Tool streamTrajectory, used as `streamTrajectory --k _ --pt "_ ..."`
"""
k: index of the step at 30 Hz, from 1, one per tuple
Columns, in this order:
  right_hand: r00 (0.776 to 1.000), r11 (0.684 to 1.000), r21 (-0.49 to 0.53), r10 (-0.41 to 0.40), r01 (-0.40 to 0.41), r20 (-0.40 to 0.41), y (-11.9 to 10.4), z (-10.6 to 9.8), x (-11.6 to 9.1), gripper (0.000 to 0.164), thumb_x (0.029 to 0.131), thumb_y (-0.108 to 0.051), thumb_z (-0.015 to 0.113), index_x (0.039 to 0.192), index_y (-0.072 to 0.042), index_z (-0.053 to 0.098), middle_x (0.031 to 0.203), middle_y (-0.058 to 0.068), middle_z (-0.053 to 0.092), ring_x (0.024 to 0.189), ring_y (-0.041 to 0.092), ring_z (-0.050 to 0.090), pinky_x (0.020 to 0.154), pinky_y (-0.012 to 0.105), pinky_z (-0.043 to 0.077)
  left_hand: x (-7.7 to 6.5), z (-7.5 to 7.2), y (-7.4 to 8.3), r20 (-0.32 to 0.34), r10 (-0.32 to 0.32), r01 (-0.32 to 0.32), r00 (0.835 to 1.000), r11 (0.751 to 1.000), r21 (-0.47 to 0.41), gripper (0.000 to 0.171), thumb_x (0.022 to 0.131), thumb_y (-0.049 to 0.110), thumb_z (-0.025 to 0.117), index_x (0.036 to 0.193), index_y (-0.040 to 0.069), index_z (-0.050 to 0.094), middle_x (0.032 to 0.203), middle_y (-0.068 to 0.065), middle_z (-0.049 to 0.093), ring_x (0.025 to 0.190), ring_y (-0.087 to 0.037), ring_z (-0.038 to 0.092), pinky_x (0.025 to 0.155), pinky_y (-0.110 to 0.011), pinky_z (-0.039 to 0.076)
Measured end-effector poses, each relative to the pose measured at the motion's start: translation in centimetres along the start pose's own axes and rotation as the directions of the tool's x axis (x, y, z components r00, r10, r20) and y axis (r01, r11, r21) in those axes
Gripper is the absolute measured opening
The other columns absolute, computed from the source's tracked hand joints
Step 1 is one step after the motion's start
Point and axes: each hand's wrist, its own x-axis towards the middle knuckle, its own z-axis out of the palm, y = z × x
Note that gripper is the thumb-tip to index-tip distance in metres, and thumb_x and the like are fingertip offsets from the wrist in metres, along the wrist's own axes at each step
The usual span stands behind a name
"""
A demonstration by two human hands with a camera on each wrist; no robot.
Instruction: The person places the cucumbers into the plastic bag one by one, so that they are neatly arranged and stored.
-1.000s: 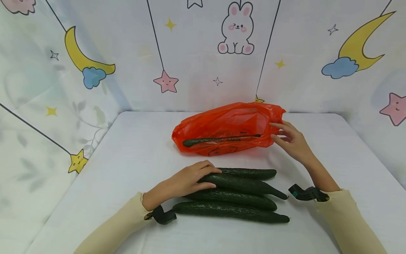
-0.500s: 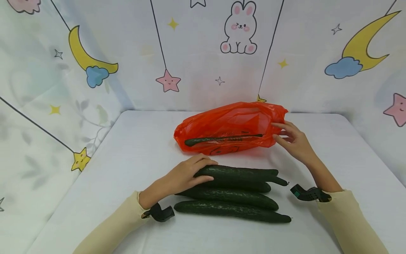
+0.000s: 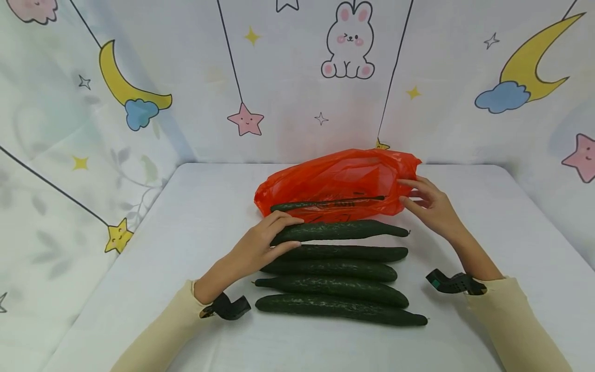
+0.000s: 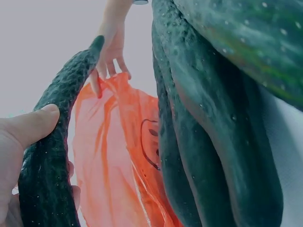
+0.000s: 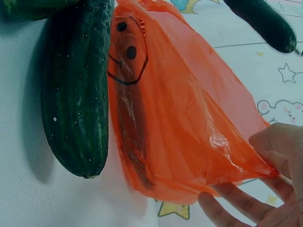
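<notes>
My left hand (image 3: 260, 243) grips a dark green cucumber (image 3: 348, 230) near its left end, raised just in front of the bag. In the left wrist view the thumb presses along this cucumber (image 4: 57, 109), its thin end pointing away. My right hand (image 3: 429, 206) pinches the rim of a thin red plastic bag (image 3: 344, 173) at its right end, thumb and fingers on either side of the film in the right wrist view. The bag lies on its side, mouth facing me. Inside it, another cucumber (image 3: 321, 204) shows, partly seen through the film.
Several more cucumbers (image 3: 341, 305) lie side by side on the white table (image 3: 186, 206), in front of the bag. Behind the table hangs a pale cloth (image 3: 288, 62) with moons, stars and a rabbit. Each wrist carries a small black camera (image 3: 228, 307).
My left hand has lifted one cucumber from the row and carried it away from me, up to the bag's front. The right hand stays at the bag's rim.
</notes>
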Motion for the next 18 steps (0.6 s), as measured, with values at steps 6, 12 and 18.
streamTrajectory --k 6,12,18 --pt "1.000 1.000 -0.022 0.001 -0.001 0.009 -0.1 -0.1 0.1 0.044 0.092 -0.002 0.063 0.135 0.003 0.053 0.146 0.025 0.040 0.101 -0.007 0.050 0.078 0.004 0.044 -0.1 0.3 -0.5 -0.055 -0.032 0.031 0.998 0.999 -0.021 0.049 0.095 0.043 0.056 0.128 0.007 0.058 0.117 -0.005 0.058 0.105 -0.017 0.058 0.086 -0.030 0.053" --pt "1.000 1.000 -0.017 0.005 -0.005 0.019 0.0 -0.1 0.2 0.044 0.092 0.000 0.063 0.135 0.003 0.053 0.146 0.025 0.040 0.100 -0.008 0.050 0.078 0.004 0.043 0.2 0.3 -0.9 -0.103 -0.058 0.056 0.993 0.998 -0.020 0.048 0.094 0.040 0.059 0.129 0.007 0.058 0.117 -0.006 0.057 0.106 -0.020 0.058 0.091 -0.036 0.052" --pt "1.000 1.000 -0.013 0.007 -0.007 0.019 0.0 -0.1 0.2 0.044 0.092 0.000 0.063 0.135 0.003 0.053 0.146 0.025 0.041 0.102 -0.007 0.050 0.078 0.004 0.043 0.9 0.2 -1.9 -0.128 -0.059 0.060 0.990 0.998 0.000 0.045 0.087 0.019 0.074 0.128 0.006 0.059 0.115 -0.008 0.058 0.103 -0.021 0.059 0.088 -0.037 0.053"
